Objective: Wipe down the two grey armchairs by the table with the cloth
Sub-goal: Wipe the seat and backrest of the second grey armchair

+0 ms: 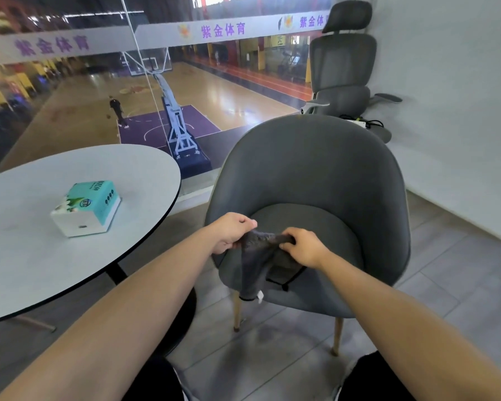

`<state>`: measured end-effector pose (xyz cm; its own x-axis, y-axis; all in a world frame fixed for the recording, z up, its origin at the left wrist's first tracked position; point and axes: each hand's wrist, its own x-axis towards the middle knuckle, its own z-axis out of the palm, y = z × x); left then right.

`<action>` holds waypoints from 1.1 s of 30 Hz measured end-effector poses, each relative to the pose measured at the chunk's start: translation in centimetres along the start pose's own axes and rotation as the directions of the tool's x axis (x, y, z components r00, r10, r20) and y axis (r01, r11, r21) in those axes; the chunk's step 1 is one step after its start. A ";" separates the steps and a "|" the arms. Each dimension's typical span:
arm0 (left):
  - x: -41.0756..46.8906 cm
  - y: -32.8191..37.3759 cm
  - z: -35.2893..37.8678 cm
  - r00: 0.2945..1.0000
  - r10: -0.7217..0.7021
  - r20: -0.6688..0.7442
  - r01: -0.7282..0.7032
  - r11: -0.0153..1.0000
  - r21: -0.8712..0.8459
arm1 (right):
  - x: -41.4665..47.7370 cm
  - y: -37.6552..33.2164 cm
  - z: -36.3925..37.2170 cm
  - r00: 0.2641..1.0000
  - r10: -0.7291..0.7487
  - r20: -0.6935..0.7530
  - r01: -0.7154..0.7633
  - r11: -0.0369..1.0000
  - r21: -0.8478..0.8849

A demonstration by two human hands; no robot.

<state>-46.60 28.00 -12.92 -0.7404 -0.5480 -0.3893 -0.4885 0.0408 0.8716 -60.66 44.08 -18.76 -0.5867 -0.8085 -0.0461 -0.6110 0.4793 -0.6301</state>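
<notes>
Both hands, left hand [232,230] and right hand [302,246], pinch a fuzzy dark cloth [261,261] above the rounded grey armchair [324,175].

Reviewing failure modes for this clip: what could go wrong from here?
The cloth is bunched between the left hand and right hand; wiped like this it would likely cover little of the armchair. Its loose end hangs past the seat's front edge and might snag. Only one grey armchair shows; the second could get skipped.
</notes>
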 end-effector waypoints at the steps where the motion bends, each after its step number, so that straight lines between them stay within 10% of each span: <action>1: -0.3 -0.4 0.1 0.998 -0.020 0.066 0.020 1.000 0.006 | 0.2 0.1 -0.4 1.000 -0.005 0.002 0.005 1.000 -0.007; 5: -0.3 -1.6 2.3 0.991 0.016 0.132 -0.054 0.957 0.284 | 0.7 -0.2 -2.0 0.999 -0.038 0.016 0.039 0.997 -0.072; 8: -0.3 -1.4 4.4 0.991 0.076 0.107 -0.130 0.690 0.712 | 0.6 -0.2 -3.4 0.996 -0.015 0.092 0.032 0.984 -0.177; 14: 1.5 -0.9 6.4 0.990 -0.063 0.126 -0.068 0.569 0.819 | 0.6 1.9 -6.9 0.934 0.136 0.330 0.032 0.889 -0.457; 17: 3.8 -1.6 8.5 0.988 -0.044 0.148 -0.086 0.642 0.762 | 2.1 4.2 -6.9 0.955 0.218 0.202 -0.072 0.830 -0.553; 21: 5.7 -5.3 10.8 0.988 0.151 0.027 -0.095 0.462 0.882 | 1.8 7.1 -2.2 0.935 0.292 -0.200 -0.352 0.819 -0.454; 24: 6.5 -8.2 9.3 0.973 0.224 0.049 -0.125 0.335 0.934 | -0.2 9.1 3.8 0.851 0.511 -0.119 -0.522 0.802 -0.292; 33: 13.1 -7.9 -4.5 0.667 0.724 0.174 -0.151 -0.098 0.984 | 1.4 12.3 12.4 0.818 0.556 -0.147 -0.573 0.766 -0.291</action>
<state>-50.30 16.76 -23.58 -0.9282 -0.1902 0.3197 -0.2947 0.9005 -0.3197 -62.40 44.66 -36.22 -0.8980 -0.3443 -0.2741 -0.2862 0.9300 -0.2306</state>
